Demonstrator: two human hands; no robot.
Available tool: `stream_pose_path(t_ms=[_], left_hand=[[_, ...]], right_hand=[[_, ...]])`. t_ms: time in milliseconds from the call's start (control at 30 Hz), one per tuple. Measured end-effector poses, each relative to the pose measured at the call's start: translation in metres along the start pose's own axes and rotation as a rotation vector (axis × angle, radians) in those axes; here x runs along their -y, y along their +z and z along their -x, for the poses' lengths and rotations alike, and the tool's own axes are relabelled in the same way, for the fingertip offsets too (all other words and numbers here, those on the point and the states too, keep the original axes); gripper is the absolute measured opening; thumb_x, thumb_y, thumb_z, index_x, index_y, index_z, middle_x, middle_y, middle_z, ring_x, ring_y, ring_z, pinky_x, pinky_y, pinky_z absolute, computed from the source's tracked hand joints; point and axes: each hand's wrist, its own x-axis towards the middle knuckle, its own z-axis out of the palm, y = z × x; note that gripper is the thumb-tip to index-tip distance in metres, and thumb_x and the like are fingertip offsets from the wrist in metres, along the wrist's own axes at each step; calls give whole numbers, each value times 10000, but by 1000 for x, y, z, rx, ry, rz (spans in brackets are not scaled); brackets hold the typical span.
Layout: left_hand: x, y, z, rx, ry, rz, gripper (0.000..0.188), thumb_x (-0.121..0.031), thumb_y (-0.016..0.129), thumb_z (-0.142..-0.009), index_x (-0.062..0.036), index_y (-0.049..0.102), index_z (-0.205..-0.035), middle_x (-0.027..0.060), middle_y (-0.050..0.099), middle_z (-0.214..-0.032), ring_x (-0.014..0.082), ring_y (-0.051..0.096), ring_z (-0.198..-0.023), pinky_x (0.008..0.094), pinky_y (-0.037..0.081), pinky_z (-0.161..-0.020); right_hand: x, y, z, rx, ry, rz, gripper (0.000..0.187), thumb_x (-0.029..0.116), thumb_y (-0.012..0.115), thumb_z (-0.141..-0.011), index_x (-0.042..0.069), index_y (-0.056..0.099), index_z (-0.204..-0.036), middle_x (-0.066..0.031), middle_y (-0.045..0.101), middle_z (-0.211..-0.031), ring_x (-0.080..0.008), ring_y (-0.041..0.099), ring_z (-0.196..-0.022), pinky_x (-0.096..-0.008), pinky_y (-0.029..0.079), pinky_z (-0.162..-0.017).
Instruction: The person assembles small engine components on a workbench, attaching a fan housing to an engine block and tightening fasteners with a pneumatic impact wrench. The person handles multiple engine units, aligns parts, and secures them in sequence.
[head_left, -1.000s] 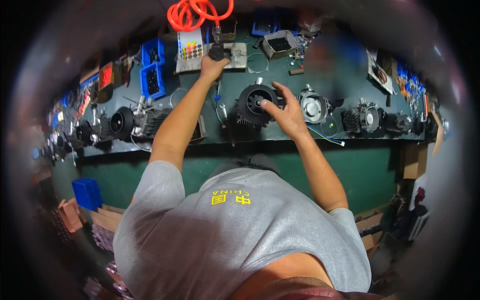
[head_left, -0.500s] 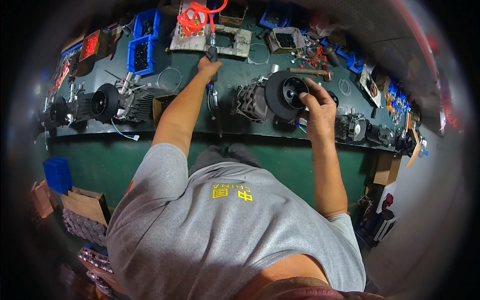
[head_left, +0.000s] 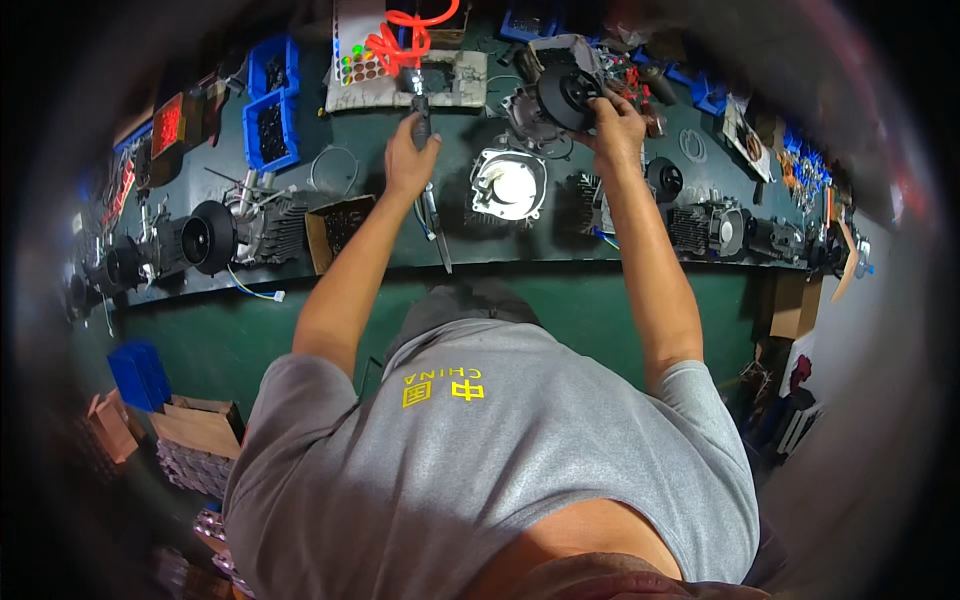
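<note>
My left hand (head_left: 408,162) is closed around the dark grip of an air screwdriver (head_left: 420,120), joined to a red coiled hose (head_left: 405,42). Over the far part of the bench, my right hand (head_left: 618,130) grips a black fan wheel (head_left: 562,98) by its hub and rim. A grey metal housing (head_left: 524,115) sits at the wheel's left, seemingly joined to it. Nearer me and between my forearms lies a silver casting (head_left: 510,185) with a bright round face. A slim pointed hand tool (head_left: 434,225) lies beside my left wrist.
Blue bins (head_left: 270,130) of small dark parts stand at the left. A finned engine (head_left: 270,225) with a black fan wheel (head_left: 208,237) is near the left front edge, beside a cardboard box (head_left: 335,230). More engine parts (head_left: 715,228) line the right. A pale tray (head_left: 455,80) lies at the back.
My right hand has carried the fan wheel and grey housing away from me and slightly left, uncovering the silver casting. My left hand, on the screwdriver, has shifted slightly left and nearer me.
</note>
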Motion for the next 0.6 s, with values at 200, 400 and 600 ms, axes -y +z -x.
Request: stream_pose_path(t_ms=[200, 400, 600], left_hand=[[-33, 25, 80, 306, -14, 269, 825, -363, 754, -935, -32, 360, -1579, 288, 526, -1490, 370, 513, -1404, 439, 420, -1139], [-42, 27, 103, 354, -12, 231, 685, -225, 670, -944, -8, 409, -1540, 269, 570, -1439, 388, 551, -1355, 415, 422, -1127], [-47, 28, 83, 270, -59, 215, 614, -311, 687, -940, 26, 536, -1430, 277, 641, -1342, 389, 614, -1280, 418, 466, -1079]], right_hand=[[23, 6, 17, 49, -43, -24, 431, 61, 663, -908, -37, 595, -1322, -140, 718, -1059, -221, 743, -846, -396, 668, -603], [59, -9, 42, 92, -73, -76, 412, 74, 665, -908, -30, 611, -1303, -129, 726, -1029, -207, 743, -802, -371, 662, -578], [93, -19, 67, 187, -150, -109, 426, 90, 667, -916, -43, 608, -1316, -118, 727, -1030, -170, 741, -809, -344, 660, -581]])
